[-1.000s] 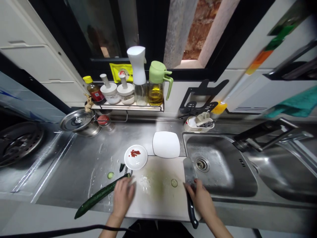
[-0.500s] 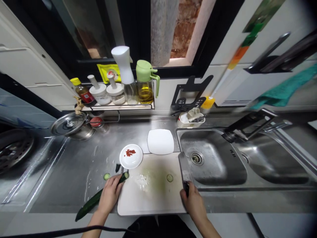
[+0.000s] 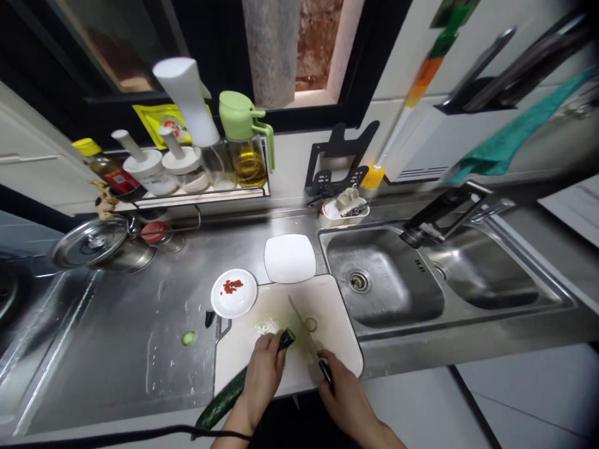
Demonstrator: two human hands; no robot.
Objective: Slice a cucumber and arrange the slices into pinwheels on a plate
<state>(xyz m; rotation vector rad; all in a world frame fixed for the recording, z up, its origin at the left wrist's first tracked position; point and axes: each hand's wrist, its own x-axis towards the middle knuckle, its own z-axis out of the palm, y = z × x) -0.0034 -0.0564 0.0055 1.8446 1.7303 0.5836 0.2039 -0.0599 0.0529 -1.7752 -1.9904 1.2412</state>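
Observation:
My left hand (image 3: 266, 369) is wrapped round a dark green cucumber (image 3: 223, 399), whose cut end points right over the cutting board (image 3: 327, 293). The cucumber's other end sticks out past the board's front left corner. In my right hand (image 3: 344, 393) is the black handle of a knife (image 3: 305, 330); its blade stands over the board, to the right of the cucumber's cut end. A thin cucumber slice (image 3: 311, 324) lies on the board beside the blade. Left of the board, a cut cucumber end (image 3: 188, 338) and a small dark piece (image 3: 209, 318) lie on the counter.
A round white plate with chopped red bits (image 3: 233, 287) and a square white plate (image 3: 290, 259) stand behind the board. To the right is a double sink (image 3: 388, 280). A shelf of bottles (image 3: 201, 198) and a lidded pot (image 3: 100, 243) are at the back left.
My left hand has brought the cucumber rightward onto the board. My right hand has moved the knife from the board's right edge inward over the board. The camera view has shifted.

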